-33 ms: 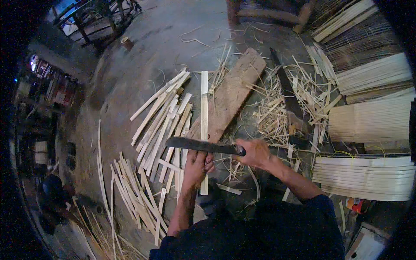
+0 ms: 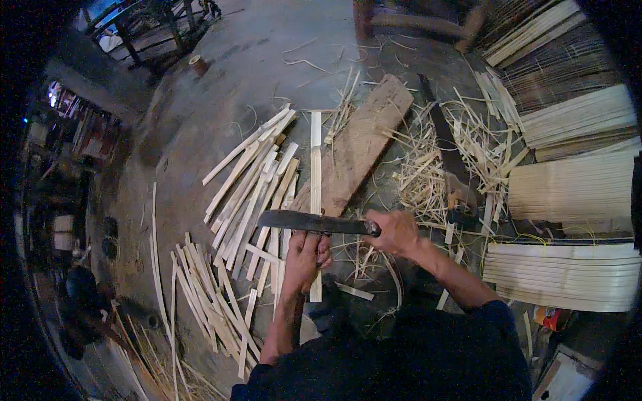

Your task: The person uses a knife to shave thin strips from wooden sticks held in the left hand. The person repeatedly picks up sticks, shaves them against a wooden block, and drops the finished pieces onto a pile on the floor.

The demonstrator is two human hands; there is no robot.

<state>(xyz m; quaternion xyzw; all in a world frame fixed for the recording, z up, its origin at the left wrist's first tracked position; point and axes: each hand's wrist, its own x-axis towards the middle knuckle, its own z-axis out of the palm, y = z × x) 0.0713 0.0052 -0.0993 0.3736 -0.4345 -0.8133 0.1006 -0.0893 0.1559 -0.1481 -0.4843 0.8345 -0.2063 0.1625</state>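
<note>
Head view, looking down on a pale flat strip, held lengthwise near the middle, far end past a dark broad-bladed knife, near end showing below the left hand. Clamped on that strip with curled fingers, just under the blade, on the left. Closed around the handle end of the knife on the right, with the right hand level with the left and a little apart from it. Blade laid crosswise over the strip, tip pointing left. Cannot tell from this angle about contact between blade and knuckles.

Just beyond the knife, a thick brown plank slanting away to the upper right, partly behind the strip. To the left, a loose fan of pale strips, with a second bundle of thin strips nearer the left forearm. To the right of the plank, a tangle of curled shavings, with a long dark tool lying among them. Farther right, stacked pale slats with another ribbed stack below, near a small red-and-orange item. Beneath it all, a grey floor, with a short tan cylinder toward the upper left.
</note>
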